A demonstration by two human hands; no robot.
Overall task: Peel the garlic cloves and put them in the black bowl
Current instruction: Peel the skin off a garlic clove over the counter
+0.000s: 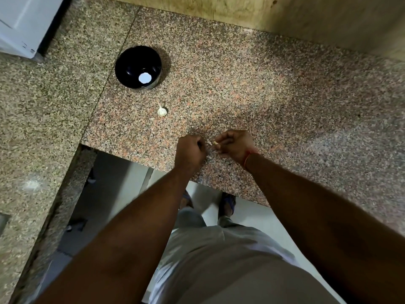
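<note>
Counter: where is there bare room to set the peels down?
The granite counter lies bare right of the black bowl, up to the wall. It is crowded only around both hands, left hand and right hand, among skin scraps, and near the garlic bulb.

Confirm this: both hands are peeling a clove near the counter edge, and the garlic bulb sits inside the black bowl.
Wrong on the bulb. The head view shows the garlic bulb lying on the counter, nearer the person than the black bowl. The rest holds.
</note>
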